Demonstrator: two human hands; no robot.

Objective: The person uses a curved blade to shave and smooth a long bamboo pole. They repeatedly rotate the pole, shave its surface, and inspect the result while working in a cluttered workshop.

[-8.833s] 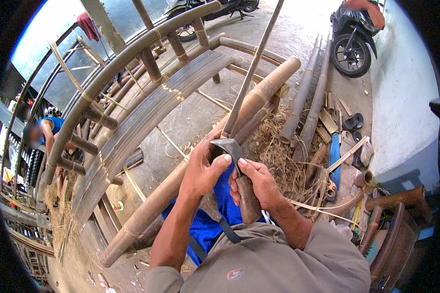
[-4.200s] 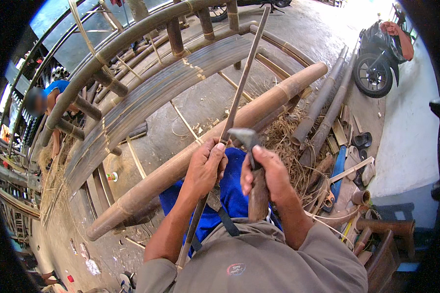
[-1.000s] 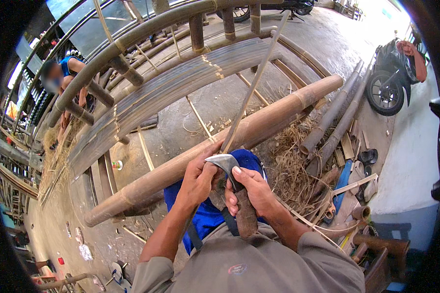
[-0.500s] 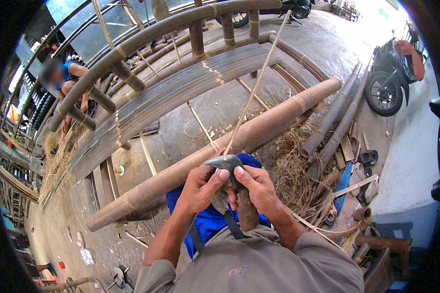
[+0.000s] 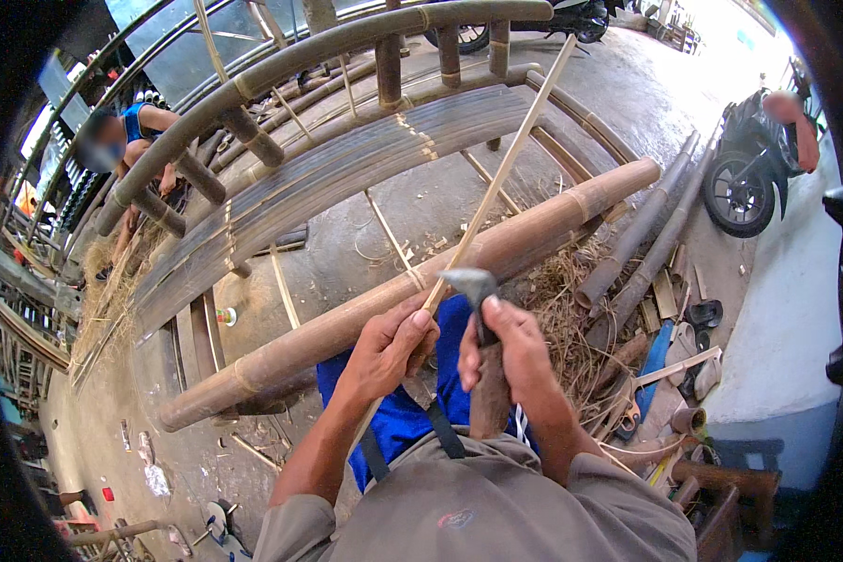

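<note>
Pinching pale strip (image 5: 504,183): left hand (image 5: 387,348) | wrapped round curved knife (image 5: 489,389): right hand (image 5: 518,348) | strip slanting across bamboo pole (image 5: 323,336)

The grey floor (image 5: 332,253) here is littered: curly shavings (image 5: 560,298) heap up ahead-right of the right hand (image 5: 513,354), two long bamboo poles (image 5: 635,223) lying farther out.

Grey concrete floor (image 5: 642,80): we see glare, upper right
Curved grey metal blade (image 5: 474,282): we notice blur
White-and-blue wall (image 5: 785,318): bends near rim
</note>
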